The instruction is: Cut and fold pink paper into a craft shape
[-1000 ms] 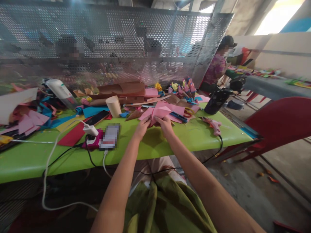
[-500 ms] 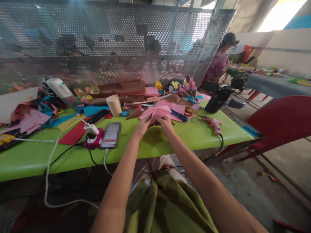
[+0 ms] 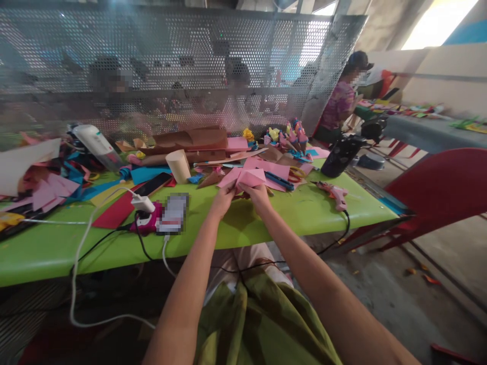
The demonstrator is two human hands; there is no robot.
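Observation:
A folded piece of pink paper (image 3: 251, 177) is held up over the near part of the table, in the middle of the head view. My left hand (image 3: 223, 199) pinches its lower left side. On its lower right, my right hand (image 3: 256, 195) is closed with thumb and fingers on the paper. The fingertips are partly hidden by the paper. Just beyond lie more pink sheets (image 3: 272, 166), a dark blue pen-like tool (image 3: 280, 181) and yellow-handled scissors (image 3: 297, 174).
A pink glue gun (image 3: 335, 193) lies to the right, near a black bottle (image 3: 341, 156). On the left are a phone (image 3: 174, 213), a magenta power adapter (image 3: 151, 219) with cables and a cardboard tube (image 3: 178, 166). A perforated metal panel (image 3: 171, 61) stands behind; a person (image 3: 340, 101) sits beyond.
The pink paper has tilted a little and its upper flap sits slightly lower and further left. Both hands keep hold of it, in nearly the same place.

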